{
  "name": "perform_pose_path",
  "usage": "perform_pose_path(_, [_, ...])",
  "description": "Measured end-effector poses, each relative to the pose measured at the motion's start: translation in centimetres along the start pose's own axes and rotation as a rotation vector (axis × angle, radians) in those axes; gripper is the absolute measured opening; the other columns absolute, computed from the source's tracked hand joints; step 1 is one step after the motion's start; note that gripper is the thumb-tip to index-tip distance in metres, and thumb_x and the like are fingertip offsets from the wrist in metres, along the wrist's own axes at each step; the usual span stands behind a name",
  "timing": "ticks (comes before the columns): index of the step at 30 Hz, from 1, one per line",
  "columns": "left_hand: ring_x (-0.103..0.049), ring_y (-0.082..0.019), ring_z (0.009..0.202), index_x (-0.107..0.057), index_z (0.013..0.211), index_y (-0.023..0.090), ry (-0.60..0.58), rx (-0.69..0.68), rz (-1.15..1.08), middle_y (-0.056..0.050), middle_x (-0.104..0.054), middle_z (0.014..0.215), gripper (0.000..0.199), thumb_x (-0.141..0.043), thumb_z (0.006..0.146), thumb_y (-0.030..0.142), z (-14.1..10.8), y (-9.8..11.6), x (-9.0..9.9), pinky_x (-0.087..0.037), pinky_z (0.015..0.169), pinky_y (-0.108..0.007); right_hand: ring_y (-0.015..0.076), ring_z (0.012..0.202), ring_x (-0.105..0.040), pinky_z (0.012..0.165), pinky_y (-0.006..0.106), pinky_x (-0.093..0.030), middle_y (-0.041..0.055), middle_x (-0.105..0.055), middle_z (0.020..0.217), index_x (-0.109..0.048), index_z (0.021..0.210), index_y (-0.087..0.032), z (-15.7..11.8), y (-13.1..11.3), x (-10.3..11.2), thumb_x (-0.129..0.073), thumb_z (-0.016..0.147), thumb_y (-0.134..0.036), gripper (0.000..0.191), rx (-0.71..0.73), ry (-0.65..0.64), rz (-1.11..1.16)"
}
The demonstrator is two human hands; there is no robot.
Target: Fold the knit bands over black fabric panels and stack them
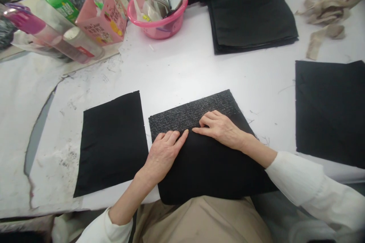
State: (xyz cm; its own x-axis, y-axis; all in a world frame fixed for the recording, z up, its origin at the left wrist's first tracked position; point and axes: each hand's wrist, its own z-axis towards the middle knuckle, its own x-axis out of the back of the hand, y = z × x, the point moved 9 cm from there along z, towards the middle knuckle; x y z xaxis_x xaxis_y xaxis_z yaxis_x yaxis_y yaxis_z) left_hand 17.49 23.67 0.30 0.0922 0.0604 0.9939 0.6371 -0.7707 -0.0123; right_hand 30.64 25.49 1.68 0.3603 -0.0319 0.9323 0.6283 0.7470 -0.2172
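Observation:
A black fabric piece lies in front of me, its near edge hanging over the table's edge. Along its far side runs a speckled grey-black strip. My left hand rests where the strip meets the plain black part, fingers curled and thumb pointing right. Just to the right, my right hand bends its fingers onto the same line, its thumb pointing left. Both hands seem to pinch the cloth there, with a small gap between the thumbs. The fingertips' undersides are hidden.
Single black panels lie left and right on the white table. Farther back are a black fabric stack, beige strips, a pink basin, a pink box and bottles.

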Motion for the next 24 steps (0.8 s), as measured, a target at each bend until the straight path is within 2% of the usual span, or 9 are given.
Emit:
perform_pose_path(6, [-0.051,-0.025,0.115,-0.041,0.142,0.011,0.017,-0.027,0.022,-0.013,-0.057,0.121,0.048,-0.040,0.094,0.007,0.4,0.8,0.0,-0.043,0.095,-0.040,0.0157,0.088,-0.047,0.078,0.032,-0.034,0.0041,-0.061,0.092,-0.064,0.114,-0.025,-0.1,0.0,0.0,-0.045,0.099,-0.021,0.025,0.004,0.003,-0.013])
perform_pose_path(15, [-0.055,-0.023,0.102,-0.036,0.146,0.017,-0.021,-0.040,0.032,-0.010,-0.058,0.111,0.052,-0.040,0.095,0.010,1.7,1.4,0.1,-0.045,0.086,-0.039,0.0160,0.089,-0.047,0.077,0.032,-0.034,0.0044,-0.061,0.093,-0.064,0.114,-0.025,-1.3,0.8,0.8,-0.045,0.099,-0.021,0.025,-0.012,-0.002,-0.022])
perform_pose_path(20, [-0.052,-0.023,0.110,-0.039,0.143,0.015,0.019,-0.049,0.002,-0.011,-0.056,0.118,0.049,-0.040,0.094,0.008,2.4,1.9,0.5,-0.044,0.090,-0.038,0.0163,0.089,-0.047,0.077,0.032,-0.034,0.0044,-0.061,0.094,-0.064,0.115,-0.025,-2.0,1.4,1.0,-0.046,0.099,-0.022,0.025,-0.024,-0.013,-0.014])
perform_pose_path(24, [-0.053,-0.022,0.106,-0.039,0.143,0.015,-0.008,-0.067,0.008,-0.011,-0.057,0.118,0.050,-0.038,0.094,0.007,2.8,2.3,0.5,-0.044,0.088,-0.037,0.0162,0.090,-0.047,0.077,0.032,-0.034,0.0044,-0.062,0.094,-0.065,0.114,-0.025,-2.2,1.8,1.2,-0.047,0.098,-0.022,0.024,-0.034,0.003,-0.003])
